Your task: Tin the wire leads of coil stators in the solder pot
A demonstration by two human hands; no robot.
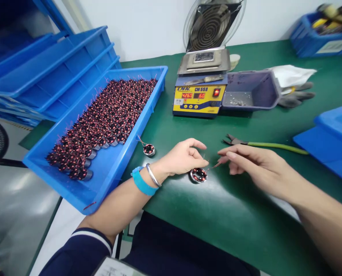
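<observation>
Both hands meet over the green surface (245, 230); left hand (182, 159) curls beside a wound coil (198, 175); right hand (251, 163) pinches its copper wire (215, 166); cutters (237, 141) lie just beyond.

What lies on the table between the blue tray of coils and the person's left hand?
In the head view, one single coil with thin wire leads stands on the green table between the blue tray and the left hand.

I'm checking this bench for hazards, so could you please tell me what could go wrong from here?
1. The right hand pinches a thin lead wire of the coil that the left hand steadies; a hard tug might snap it.
2. The solder pot, lit up behind the hands, may burn a reaching arm.
3. The blue tray overhangs the table edge and could tip.
</observation>
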